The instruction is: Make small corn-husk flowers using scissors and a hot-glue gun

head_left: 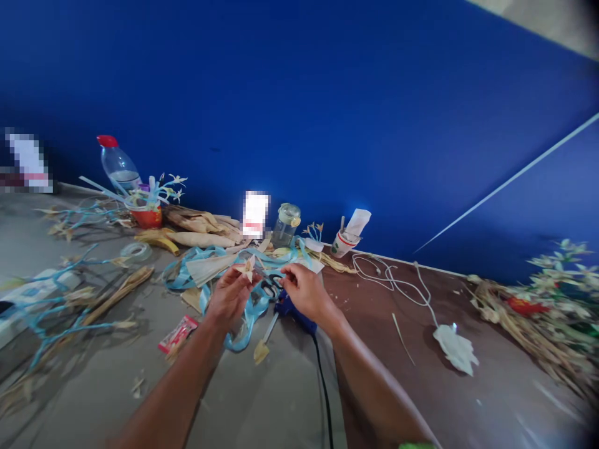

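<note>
My left hand (pixel 231 292) pinches a small pale flower (pixel 248 268) with pointed petals, apparently of dried husk. To the right of it my right hand (pixel 302 287) has its thumb and fingers brought together; anything between them is too small to make out. Just beyond and between the hands lie scissors with black handles (pixel 270 287). A blue glue gun (pixel 296 313) rests below my right hand, its black cord running toward me. Light blue ribbon (pixel 247 324) loops under and around my left hand. A stick with a yellowish tip (pixel 262 351) lies nearer me.
At left stand blue-stemmed flower sprays (pixel 51 312), a red cup (pixel 147 216) and a red-capped bottle (pixel 116 165). Dried husks (pixel 201 227), a jar (pixel 286 224) and a white cup (pixel 344 242) line the blue wall. White cable (pixel 388 274) and a flower bundle (pixel 528 318) lie right.
</note>
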Demonstrator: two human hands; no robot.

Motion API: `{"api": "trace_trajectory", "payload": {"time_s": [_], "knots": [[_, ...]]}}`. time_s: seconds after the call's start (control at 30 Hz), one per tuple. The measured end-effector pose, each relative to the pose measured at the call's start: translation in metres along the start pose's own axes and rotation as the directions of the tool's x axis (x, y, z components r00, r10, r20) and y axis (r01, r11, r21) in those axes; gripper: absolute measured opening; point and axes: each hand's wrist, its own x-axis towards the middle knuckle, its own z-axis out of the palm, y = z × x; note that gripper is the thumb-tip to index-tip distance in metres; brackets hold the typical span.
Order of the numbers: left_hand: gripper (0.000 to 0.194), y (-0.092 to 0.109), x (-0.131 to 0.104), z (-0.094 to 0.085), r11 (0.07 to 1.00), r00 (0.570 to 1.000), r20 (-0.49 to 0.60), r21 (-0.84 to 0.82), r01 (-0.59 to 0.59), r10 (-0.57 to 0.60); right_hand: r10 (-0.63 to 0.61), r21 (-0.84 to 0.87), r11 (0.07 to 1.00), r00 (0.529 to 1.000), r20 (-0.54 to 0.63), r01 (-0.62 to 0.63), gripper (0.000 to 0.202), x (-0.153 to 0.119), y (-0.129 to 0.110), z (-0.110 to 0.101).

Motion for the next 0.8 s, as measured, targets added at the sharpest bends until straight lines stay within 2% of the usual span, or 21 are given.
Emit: {"api": "trace_trajectory", "payload": {"time_s": [0.07,0.13,0.23,0.37,0.5,0.63,0.7,0.8], "knots": [[0.019,0.001,0.001,0.0,1.0,1.0,-0.008,-0.001,-0.005,0.005,0.037,-0.104,0.994,0.996,0.086,-0.027,0.009,-0.011,0.013,-0.003],[0.019,0.001,0.002,-0.001,1.0,1.0,-0.001,-0.001,-0.005,0.005,0.068,-0.178,0.983,0.99,0.12,-0.046,0.008,-0.025,0.025,-0.005],[0.02,0.001,0.002,-0.002,1.0,1.0,0.026,-0.01,-0.01,0.011,0.104,-0.238,0.968,0.988,0.117,-0.073,0.009,-0.046,0.039,-0.007],[0.021,0.001,0.003,-0.004,1.0,1.0,0.027,-0.008,-0.011,0.011,0.067,-0.323,0.946,0.992,0.102,-0.031,0.008,-0.06,0.043,-0.005],[0.019,0.001,0.004,-0.004,1.0,0.999,0.037,0.002,-0.016,0.016,0.079,-0.3,0.952,0.995,0.057,-0.059,0.01,-0.053,0.03,-0.006],[0.016,0.003,0.005,-0.007,1.0,0.999,0.045,-0.002,-0.027,0.027,0.046,-0.222,0.975,0.993,0.113,-0.02,0.008,-0.034,0.011,-0.003],[0.015,0.004,0.006,-0.008,1.0,0.999,0.037,0.0,-0.027,0.027,0.018,-0.251,0.968,0.988,0.152,0.021,0.008,-0.022,0.003,0.003],[0.016,0.005,0.006,-0.008,1.0,0.999,0.03,-0.005,-0.023,0.024,0.071,-0.371,0.929,0.983,0.17,-0.002,0.009,-0.003,0.001,0.016]]}}
